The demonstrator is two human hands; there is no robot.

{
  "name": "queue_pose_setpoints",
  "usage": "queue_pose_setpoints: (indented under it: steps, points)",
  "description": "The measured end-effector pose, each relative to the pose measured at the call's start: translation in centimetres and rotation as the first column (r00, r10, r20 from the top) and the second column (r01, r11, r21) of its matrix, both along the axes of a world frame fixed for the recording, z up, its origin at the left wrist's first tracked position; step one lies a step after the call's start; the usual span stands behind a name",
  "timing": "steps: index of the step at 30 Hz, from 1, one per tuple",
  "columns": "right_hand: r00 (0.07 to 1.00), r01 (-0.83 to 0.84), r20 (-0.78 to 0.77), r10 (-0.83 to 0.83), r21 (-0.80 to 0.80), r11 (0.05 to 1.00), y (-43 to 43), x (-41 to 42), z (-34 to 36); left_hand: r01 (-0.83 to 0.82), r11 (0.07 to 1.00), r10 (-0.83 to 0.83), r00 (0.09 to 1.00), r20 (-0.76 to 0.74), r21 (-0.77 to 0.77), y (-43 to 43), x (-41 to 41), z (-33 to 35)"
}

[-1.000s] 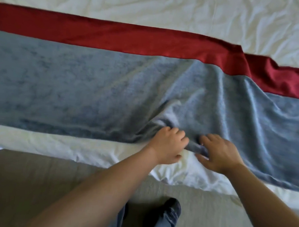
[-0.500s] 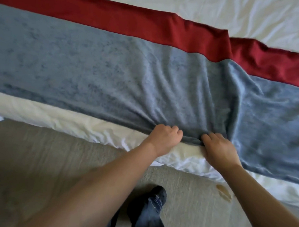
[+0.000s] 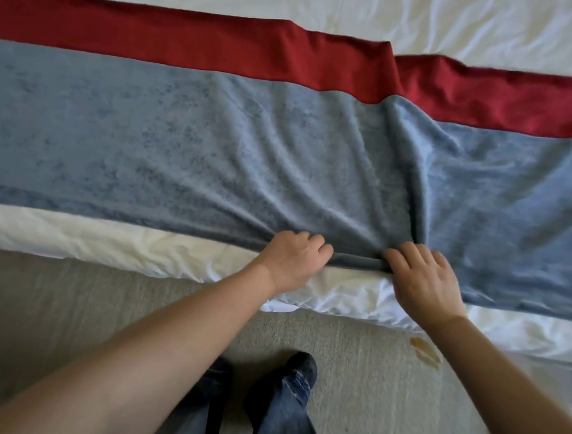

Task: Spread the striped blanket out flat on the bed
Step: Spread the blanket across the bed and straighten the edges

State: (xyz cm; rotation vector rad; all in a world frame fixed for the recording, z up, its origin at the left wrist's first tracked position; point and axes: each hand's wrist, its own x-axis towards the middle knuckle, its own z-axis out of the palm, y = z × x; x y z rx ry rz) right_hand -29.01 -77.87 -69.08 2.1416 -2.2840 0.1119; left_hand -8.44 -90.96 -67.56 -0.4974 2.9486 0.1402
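The striped blanket [image 3: 183, 140] lies across the bed [image 3: 80, 237], a wide grey-blue band nearest me and a red band beyond it. Creases fan out from its near hem, and a fold runs up through the red band at right of centre. My left hand [image 3: 292, 259] is closed on the near hem at the bed's edge. Just to its right, my right hand [image 3: 423, 278] pinches the same hem with its fingertips, fingers partly spread over the cloth.
White sheets cover the bed beyond the red band [image 3: 483, 28] and hang over the near edge. Beige carpet [image 3: 77, 306] lies below, with a brown stain [image 3: 426, 352] near the bed. My legs in jeans and dark socks [image 3: 290, 384] stand close to the bed.
Both hands have drawn the blanket's near hem towards the bed's edge. The bunched fold between them has flattened into shallow creases. My right hand has opened out more over the cloth.
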Motion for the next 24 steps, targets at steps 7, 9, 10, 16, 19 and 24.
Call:
queue_pose_setpoints:
  steps: [7,9,10,16,19,24]
  points:
    - [0.980,0.199,-0.034,-0.196,0.128,0.972,4.5,-3.8,-0.5,-0.010,1.000,0.006,0.986,-0.168,-0.024,3.6,-6.6,-0.6]
    - [0.971,0.236,-0.085,-0.223,0.207,0.949,4.6,-4.9,-0.5,0.002,1.000,-0.002,0.985,-0.175,-0.004,4.4,-9.1,-0.2]
    - [0.974,0.223,-0.094,-0.208,0.206,0.953,4.7,-5.4,-0.5,0.008,1.000,-0.006,0.988,-0.155,0.011,4.8,-10.1,0.0]
    - [0.940,0.340,-0.122,-0.318,0.257,0.905,8.6,-12.3,0.1,-0.006,0.998,0.001,0.996,0.094,0.056,6.7,-13.1,-0.1]
    - [0.950,0.310,-0.131,-0.282,0.320,0.895,9.5,-13.7,0.3,-0.045,0.997,0.039,0.994,0.104,0.059,6.8,-13.5,-1.1]
    - [0.955,0.295,-0.081,-0.285,0.184,0.938,9.8,-12.7,0.4,0.019,0.996,-0.013,0.998,-0.069,0.092,9.8,-16.1,-0.4]
